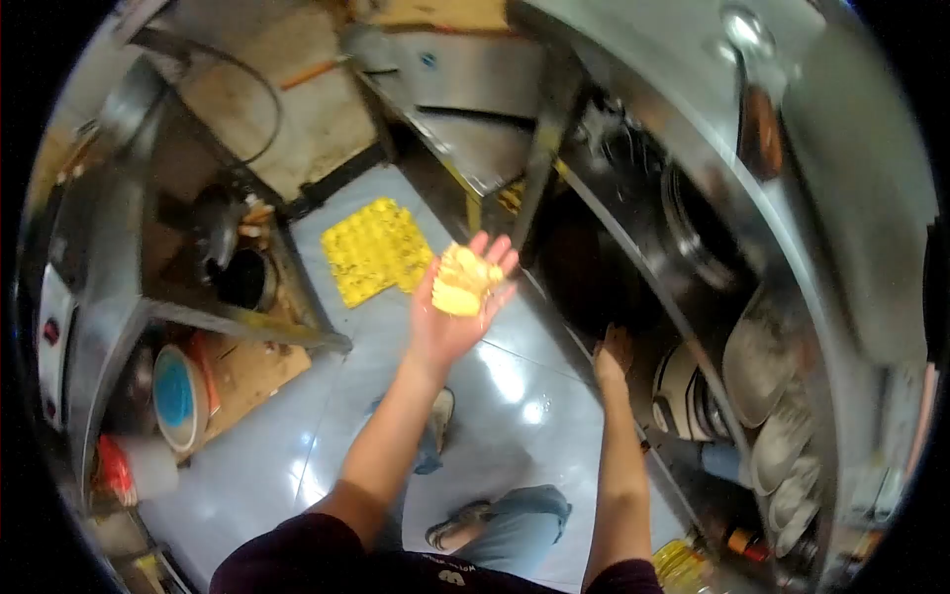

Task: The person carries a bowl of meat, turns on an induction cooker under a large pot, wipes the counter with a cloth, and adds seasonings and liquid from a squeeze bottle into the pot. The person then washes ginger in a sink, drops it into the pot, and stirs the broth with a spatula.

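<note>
My left hand (453, 319) is held out palm up over the floor, fingers spread, with yellow food pieces (463, 281) resting on the palm. To the right, my right hand (614, 354) reaches to the near edge of a large dark round pan (591, 262) on the lower shelf. Its fingers are partly hidden against the dark pan, so its grip is unclear. Beyond my left hand, a yellow textured mat (371, 247) lies on the floor.
Metal shelving (633, 252) on the right holds pots and stacked bowls (782, 450). A ladle (749, 40) lies on the counter above. On the left, a low shelf holds a blue-and-white basin (176, 394). A metal table leg (247, 322) juts toward the middle.
</note>
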`<control>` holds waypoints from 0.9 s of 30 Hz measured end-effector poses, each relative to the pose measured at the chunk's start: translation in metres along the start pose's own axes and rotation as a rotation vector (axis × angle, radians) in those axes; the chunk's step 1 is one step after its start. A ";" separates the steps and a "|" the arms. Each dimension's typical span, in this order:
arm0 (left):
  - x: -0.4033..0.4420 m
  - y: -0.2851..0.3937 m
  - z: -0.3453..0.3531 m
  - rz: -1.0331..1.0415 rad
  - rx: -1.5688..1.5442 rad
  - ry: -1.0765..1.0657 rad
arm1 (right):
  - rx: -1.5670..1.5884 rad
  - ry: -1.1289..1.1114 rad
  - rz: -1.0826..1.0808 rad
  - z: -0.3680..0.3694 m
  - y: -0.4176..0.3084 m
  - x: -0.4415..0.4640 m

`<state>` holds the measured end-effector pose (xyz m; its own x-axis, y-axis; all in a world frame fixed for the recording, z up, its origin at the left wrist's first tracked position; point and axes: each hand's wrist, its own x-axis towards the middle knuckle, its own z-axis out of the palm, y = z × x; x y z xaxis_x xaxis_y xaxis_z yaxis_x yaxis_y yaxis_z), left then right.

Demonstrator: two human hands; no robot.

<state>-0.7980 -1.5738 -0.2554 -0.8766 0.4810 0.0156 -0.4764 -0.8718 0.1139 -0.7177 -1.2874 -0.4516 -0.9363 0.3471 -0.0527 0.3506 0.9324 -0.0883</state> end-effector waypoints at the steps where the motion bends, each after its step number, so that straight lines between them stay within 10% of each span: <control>1: -0.011 0.007 0.014 -0.017 0.038 0.037 | 0.199 0.051 -0.040 -0.007 -0.016 -0.011; 12: -0.286 -0.019 0.198 -0.128 0.006 0.548 | 0.894 -0.133 -0.741 -0.402 -0.197 -0.301; 27: -0.554 -0.082 0.350 0.721 -0.047 0.867 | 0.733 -0.644 -1.491 -0.501 -0.262 -0.527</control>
<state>-0.2499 -1.7364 0.0741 -0.6910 -0.3465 -0.6344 0.1736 -0.9315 0.3196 -0.3254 -1.6643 0.0976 -0.3462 -0.9260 0.1507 -0.6016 0.0959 -0.7930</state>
